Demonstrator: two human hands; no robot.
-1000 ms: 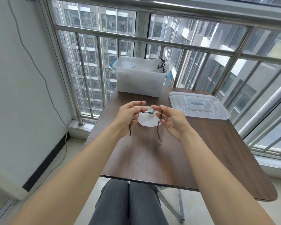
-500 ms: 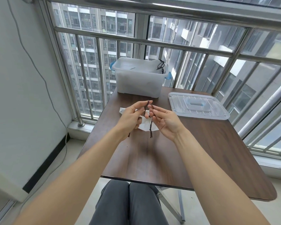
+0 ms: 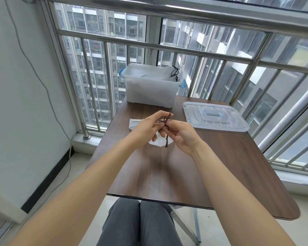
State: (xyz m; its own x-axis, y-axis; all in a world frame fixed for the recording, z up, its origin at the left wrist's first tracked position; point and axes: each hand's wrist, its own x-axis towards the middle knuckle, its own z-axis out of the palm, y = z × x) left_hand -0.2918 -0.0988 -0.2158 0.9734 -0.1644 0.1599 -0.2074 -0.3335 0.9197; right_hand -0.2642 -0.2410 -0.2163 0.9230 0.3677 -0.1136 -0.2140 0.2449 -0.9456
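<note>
In front of the storage bin (image 3: 149,91), on the person's side of it and raised above the table (image 3: 158,178), a dark brown cord (image 3: 164,121) is held between both hands.

Findings:
- Left hand (image 3: 148,129): thumb and forefinger pinch the cord where 2 strands cross, and the remaining fingers curl loosely beneath.
- Right hand (image 3: 183,135): fingertips are drawn narrow and pinch the cord just on the person's side of that crossing. 1 tail hangs free below them.
- A white packet (image 3: 134,122) lies flat on the table under the hands, nearer the person than the bin.
- The lid (image 3: 215,118) lies to the right of the bin, apart from the work.

Assessment: the step in hand appears to be forming a knot in the cord. Whether the tail has passed through a loop cannot be told, as the fingers cover the crossing.

Recommendations:
1. The left pinch should fix the crossing so that the loop cannot slip open.
2. The right hand should grip the limp tail close to its end when feeding it through.
3. Tighten by drawing both strands evenly apart.
4. Work above the packet, short of the bin, so that a dropped cord lands on the table.
</note>
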